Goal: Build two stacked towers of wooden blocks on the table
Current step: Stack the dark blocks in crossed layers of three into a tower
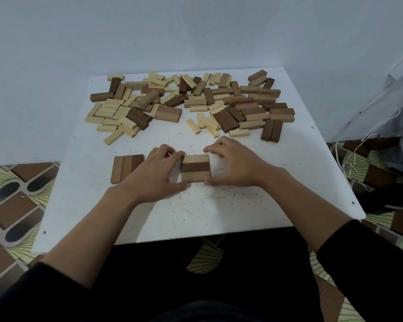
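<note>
Left hand fingers and right hand fingers curl narrow against opposite ends of the block stack at mid-surface, squaring it. This looks like an early layer of one tower. The next move needs a block from the loose pile behind; the three-block row just beside the left hand is easy to knock.
</note>
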A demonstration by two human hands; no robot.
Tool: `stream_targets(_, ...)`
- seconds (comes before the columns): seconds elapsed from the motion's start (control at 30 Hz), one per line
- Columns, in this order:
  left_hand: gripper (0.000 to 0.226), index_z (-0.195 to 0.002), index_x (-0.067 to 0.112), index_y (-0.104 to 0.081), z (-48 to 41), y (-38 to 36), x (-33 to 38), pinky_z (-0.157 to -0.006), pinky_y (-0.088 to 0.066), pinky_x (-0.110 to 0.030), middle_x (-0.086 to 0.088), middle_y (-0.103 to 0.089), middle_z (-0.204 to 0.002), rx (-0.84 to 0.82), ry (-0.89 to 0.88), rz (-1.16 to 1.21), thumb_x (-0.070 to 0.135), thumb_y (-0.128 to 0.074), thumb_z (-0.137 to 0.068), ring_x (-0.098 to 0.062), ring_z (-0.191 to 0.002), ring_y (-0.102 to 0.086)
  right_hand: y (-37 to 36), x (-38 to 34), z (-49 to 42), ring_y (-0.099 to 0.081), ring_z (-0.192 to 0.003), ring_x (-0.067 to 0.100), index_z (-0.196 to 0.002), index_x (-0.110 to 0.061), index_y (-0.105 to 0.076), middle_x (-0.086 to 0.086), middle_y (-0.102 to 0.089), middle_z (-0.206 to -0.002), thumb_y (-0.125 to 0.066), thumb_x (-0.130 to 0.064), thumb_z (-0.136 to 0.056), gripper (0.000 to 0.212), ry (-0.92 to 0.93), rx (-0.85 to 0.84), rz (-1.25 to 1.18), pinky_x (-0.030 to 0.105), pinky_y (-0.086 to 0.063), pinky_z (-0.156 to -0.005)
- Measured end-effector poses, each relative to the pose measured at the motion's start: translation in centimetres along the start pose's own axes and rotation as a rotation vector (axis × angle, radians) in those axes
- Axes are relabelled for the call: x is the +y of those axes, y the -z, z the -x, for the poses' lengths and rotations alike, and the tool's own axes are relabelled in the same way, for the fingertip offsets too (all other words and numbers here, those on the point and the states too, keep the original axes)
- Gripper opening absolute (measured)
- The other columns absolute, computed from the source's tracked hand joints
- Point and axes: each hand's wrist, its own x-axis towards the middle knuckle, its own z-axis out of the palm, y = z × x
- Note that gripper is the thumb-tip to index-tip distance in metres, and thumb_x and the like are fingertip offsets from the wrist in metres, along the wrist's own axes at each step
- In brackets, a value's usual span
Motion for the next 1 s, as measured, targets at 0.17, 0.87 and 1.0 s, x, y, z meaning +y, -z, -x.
stream_targets(0.17, 0.082, -0.153, 0.022, -0.037, -0.1, 0.1, -0.1, -0.104, -0.037, -0.034, -0.002, -0.040, -0.137, 0.015, -0.009, 0.020, 0.060, -0.067, -0.086, -0.020, -0.125, -0.038, 0.0, 0.7, -0.3, -0.041, -0.112, 0.007, -0.146, -0.027, -0.049, -0.007, -0.043, -0.134, -0.084, -0.061, -0.068, 0.092, 0.033, 0.021, -0.093, 0.035, -0.042, -0.099)
stream_targets(0.87, 0.068, -0.141, 0.022, -0.047, -0.3, -0.1, 0.0, -0.092, -0.049, -0.033, 0.007, -0.039, -0.124, -0.015, -0.044, 0.128, 0.054, -0.070, -0.086, -0.013, -0.105, -0.050, -0.6, 0.5, -0.2, -0.043, -0.112, 0.010, -0.138, -0.026, -0.055, -0.008, -0.044, -0.127, -0.084, -0.049, -0.073, 0.075, 0.043, 0.014, -0.089, 0.034, -0.041, -0.095)
stream_targets(1.0, 0.069, -0.140, 0.024, -0.045, 0.5, 0.7, -0.1, -0.078, -0.048, -0.028, 0.009, -0.039, -0.120, 0.018, -0.051, 0.109, 0.060, -0.068, -0.085, -0.014, -0.091, -0.057, -1.0, 0.2, 0.1, -0.046, -0.100, 0.004, -0.128, -0.028, -0.059, -0.016, -0.049, -0.110, -0.086, -0.043, -0.071, 0.065, 0.094, 0.054, -0.220, 0.028, -0.042, -0.084)
